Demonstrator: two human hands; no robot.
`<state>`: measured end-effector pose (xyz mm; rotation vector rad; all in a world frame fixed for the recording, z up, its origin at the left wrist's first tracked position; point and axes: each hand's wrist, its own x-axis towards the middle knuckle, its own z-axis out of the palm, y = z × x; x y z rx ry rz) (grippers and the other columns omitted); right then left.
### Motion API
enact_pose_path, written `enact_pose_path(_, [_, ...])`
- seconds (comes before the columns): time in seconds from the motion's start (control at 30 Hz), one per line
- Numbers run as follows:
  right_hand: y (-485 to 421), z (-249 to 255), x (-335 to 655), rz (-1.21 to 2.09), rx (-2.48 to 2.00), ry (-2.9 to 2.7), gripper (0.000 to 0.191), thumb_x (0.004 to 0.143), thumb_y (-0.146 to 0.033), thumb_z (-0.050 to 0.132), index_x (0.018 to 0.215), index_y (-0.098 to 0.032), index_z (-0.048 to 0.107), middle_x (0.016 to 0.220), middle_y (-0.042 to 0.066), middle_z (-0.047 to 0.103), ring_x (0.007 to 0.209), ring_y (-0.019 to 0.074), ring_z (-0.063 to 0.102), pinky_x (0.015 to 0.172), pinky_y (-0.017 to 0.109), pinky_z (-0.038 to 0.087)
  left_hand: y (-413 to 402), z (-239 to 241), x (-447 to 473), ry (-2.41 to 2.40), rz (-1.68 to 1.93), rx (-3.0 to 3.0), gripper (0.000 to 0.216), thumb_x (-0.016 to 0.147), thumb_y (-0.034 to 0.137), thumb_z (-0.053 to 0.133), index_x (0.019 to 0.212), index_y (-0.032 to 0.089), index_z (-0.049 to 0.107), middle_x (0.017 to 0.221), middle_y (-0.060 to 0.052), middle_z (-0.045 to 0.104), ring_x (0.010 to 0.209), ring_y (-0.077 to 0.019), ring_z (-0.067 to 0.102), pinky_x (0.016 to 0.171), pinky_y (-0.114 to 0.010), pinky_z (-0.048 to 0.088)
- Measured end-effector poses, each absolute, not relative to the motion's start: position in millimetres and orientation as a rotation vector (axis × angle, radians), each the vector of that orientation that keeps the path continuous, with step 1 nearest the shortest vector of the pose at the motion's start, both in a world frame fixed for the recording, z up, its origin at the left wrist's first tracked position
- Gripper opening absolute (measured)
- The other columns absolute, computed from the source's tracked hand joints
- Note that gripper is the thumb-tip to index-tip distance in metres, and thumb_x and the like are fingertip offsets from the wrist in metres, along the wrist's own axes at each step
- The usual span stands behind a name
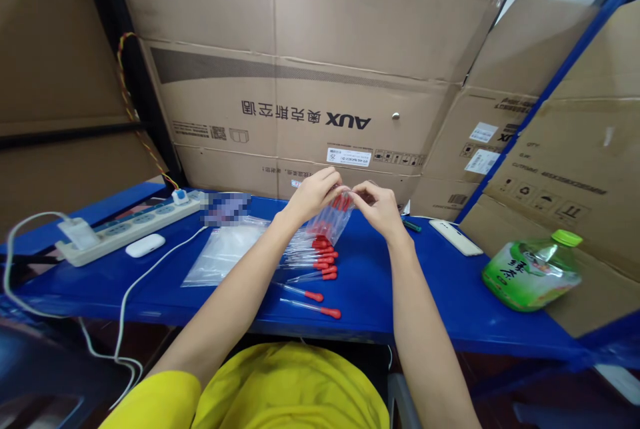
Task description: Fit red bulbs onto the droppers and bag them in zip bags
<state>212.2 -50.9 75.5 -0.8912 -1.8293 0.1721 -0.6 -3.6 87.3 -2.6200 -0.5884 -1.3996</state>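
Both my hands pinch the top edge of a clear plastic bag (339, 224), which hangs between them above the blue table. My left hand (316, 194) has its fingers closed on the bag's left upper edge, and my right hand (376, 206) grips the right upper edge. Red bulbs show through the bag's film. Below and left of it lies a pile of glass-like droppers (306, 256) with red rubber bulbs, bulbs toward the right. Two separate droppers rest nearer the table's front edge, one of them a single dropper (313, 308). Left of my forearm lies a stack of clear plastic bags (220, 256).
A white power strip (133, 226) with plugs and cables lies at the left, beside a white oval case (145, 246). On the right are a pale phone (456, 237) and a green-labelled bottle (533, 272). Cardboard panels (320, 82) wall the blue table (425, 302).
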Motion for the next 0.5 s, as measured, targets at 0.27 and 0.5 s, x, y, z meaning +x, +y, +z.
enact_pose_path(0.27, [-52.1, 75.6, 207.7, 0.378, -0.841, -1.796, 0.031, 0.092, -0.053, 0.077, 0.088, -0.023, 0.072, 0.078, 0.001, 0.076, 0.066, 0.0187, 0.069, 0.063, 0.031, 0.054, -4.4, 84.2, 0.1, -0.620, -1.443, -2.613, 0.030, 0.111, 0.041, 0.048, 0.092, 0.020, 0.057, 0.095, -0.006, 0.061, 0.082, -0.0183, 0.057, 0.075, -0.030, 0.044])
enact_pose_path(0.5, [-49.7, 73.1, 208.5, 0.522, -0.841, -1.798, 0.031, 0.086, -0.052, 0.083, 0.091, -0.023, 0.076, 0.080, 0.002, 0.078, 0.069, 0.0211, 0.072, 0.066, 0.034, 0.058, -2.4, 79.9, 1.9, -0.619, -1.464, -2.624, 0.029, 0.110, 0.041, 0.050, 0.092, 0.020, 0.058, 0.096, -0.005, 0.060, 0.080, -0.0172, 0.057, 0.073, -0.029, 0.043])
